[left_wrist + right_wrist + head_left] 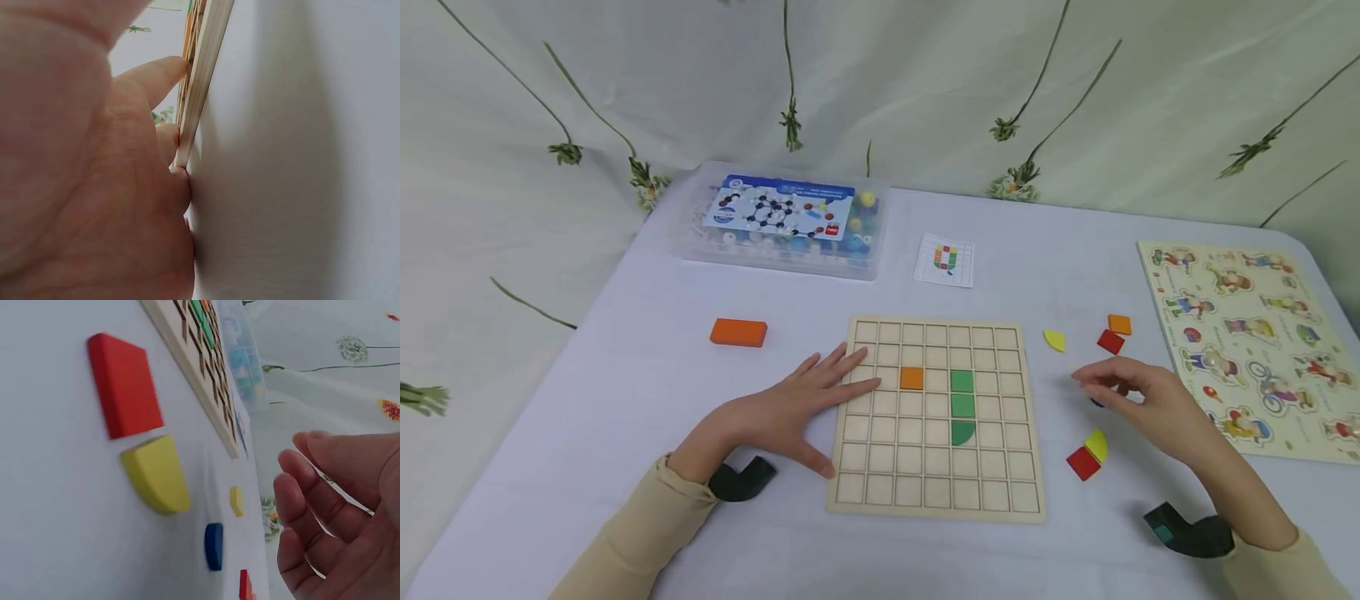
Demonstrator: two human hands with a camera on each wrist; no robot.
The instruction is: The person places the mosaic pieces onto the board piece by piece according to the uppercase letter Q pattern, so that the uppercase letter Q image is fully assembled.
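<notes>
A square wooden grid board (936,505) lies on the table. My left hand (786,408) rests with spread fingers on its left edge; the left wrist view shows fingers against the board's side (203,75). In the grid sit an orange square (912,378), two green squares (962,381) and a green quarter-circle (962,432). Right of the board hovers my right hand (1138,404), fingers loosely bent, with nothing visible between them. Beneath it lies a dark blue piece (214,547), mostly hidden in the head view. Nearer me, a red square (1083,463) touches a yellow quarter-circle (1097,446).
Another yellow quarter-circle (1055,340), a red square (1111,342) and an orange square (1119,324) lie beyond my right hand. A pattern card (944,261), a clear plastic case (775,258), an orange block (739,332) and a picture board (1255,350) surround the grid.
</notes>
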